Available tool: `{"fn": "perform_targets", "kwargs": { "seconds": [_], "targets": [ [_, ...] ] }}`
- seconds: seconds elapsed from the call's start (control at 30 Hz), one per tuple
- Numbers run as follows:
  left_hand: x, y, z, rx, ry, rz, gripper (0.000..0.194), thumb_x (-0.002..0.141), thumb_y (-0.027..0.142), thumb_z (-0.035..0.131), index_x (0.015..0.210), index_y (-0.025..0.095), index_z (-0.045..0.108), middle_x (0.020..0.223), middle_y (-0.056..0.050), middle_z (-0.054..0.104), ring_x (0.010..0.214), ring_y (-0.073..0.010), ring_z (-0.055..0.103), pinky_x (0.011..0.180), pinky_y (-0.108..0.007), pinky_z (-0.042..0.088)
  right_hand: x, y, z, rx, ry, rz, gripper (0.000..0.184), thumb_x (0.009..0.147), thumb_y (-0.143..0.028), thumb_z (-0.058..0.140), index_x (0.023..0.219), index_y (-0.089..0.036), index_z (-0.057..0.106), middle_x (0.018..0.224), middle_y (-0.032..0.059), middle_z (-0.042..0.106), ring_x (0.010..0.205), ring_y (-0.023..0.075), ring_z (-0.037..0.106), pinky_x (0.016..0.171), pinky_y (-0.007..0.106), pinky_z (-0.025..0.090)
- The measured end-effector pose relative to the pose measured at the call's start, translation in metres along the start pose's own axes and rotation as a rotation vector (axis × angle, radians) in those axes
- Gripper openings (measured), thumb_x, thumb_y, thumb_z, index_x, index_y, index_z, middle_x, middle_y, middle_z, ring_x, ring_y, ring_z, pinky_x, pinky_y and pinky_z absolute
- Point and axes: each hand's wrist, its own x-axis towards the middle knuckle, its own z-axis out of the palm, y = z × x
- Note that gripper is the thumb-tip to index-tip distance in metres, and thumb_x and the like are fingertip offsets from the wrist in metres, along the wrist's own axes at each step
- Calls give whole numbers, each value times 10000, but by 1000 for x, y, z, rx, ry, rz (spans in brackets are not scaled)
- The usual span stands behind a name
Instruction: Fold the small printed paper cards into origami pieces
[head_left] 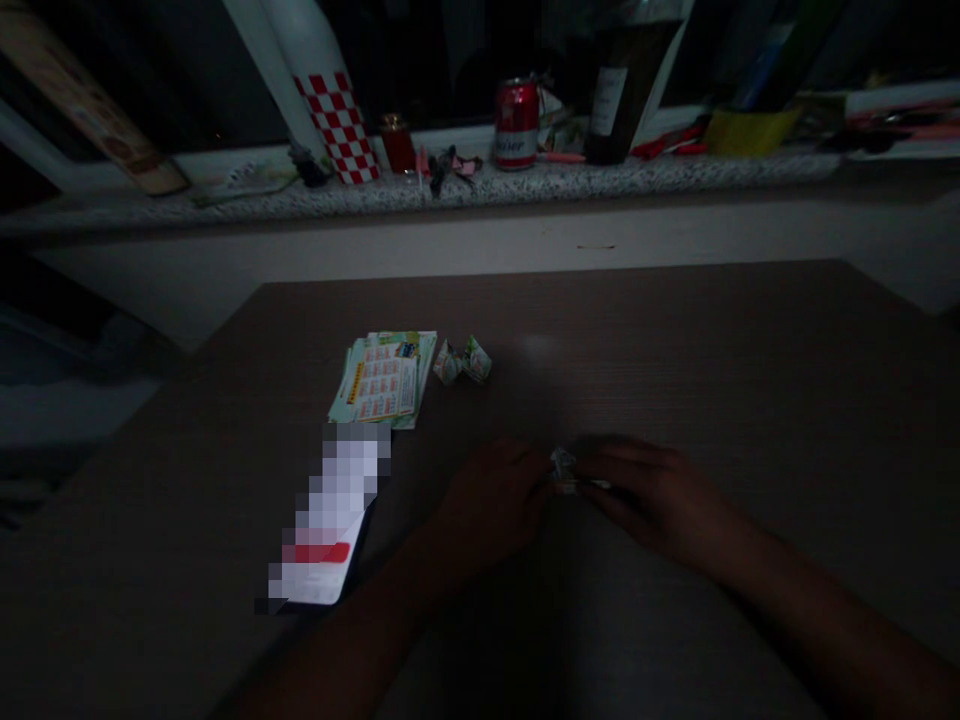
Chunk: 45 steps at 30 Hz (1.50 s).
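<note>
A small folded piece of printed paper (562, 472) is pinched between both hands, low over the table. My left hand (506, 490) grips it from the left with closed fingers. From the other side, my right hand (645, 490) has thumb and fingers closed on its right edge. Much of the paper is hidden behind the fingertips, and the light is dim. Two folded paper pieces (463, 361) with pointed corners stand farther back, left of my hands. Beside them lies a stack of printed paper sheets (384, 382) in green and white.
A phone with a lit screen (326, 530) lies left of my left forearm. Behind the wooden table (675, 330), a stone windowsill (450, 195) holds a red can (516, 125), a dark bottle (611, 110), a red-and-white checkered bottle (337, 120) and several small items.
</note>
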Motion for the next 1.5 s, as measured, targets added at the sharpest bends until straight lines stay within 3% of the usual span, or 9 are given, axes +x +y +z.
{"fn": "perform_targets", "kwargs": {
  "seconds": [0.2,0.57,0.87,1.17,1.5],
  "targets": [
    [0,-2,5,-14,37,-5,174,906,219,463,985,156,604,949,-62,616,903,-198,550,816,-322,441,2,2,3,14,26,-26,218,881,-153,542,1057,-224,650,942,68,689,893,212,627,801,368,512],
    [4,0,6,16,26,-30,169,891,185,451,931,157,613,905,-56,641,848,-196,571,760,-317,444,4,3,7,30,105,-12,191,840,-121,561,969,-212,669,908,61,701,839,195,646,742,336,526],
    [3,2,6,32,42,-14,168,872,171,469,939,152,622,910,-60,637,855,-198,563,759,-314,434,6,1,8,49,102,50,175,824,-90,561,922,-197,659,921,57,701,852,191,644,761,331,516],
    [0,2,7,113,7,12,351,841,177,500,1160,275,608,878,-53,598,843,-216,540,711,-338,413,6,3,10,109,107,27,159,848,-125,564,925,-214,670,917,60,691,847,190,629,762,336,508],
    [2,5,4,126,-34,-1,313,844,192,496,1113,266,639,871,-56,585,830,-209,533,711,-331,419,7,4,11,99,81,35,108,823,-188,633,903,-209,703,888,60,657,880,203,611,786,341,499]
  ]
}}
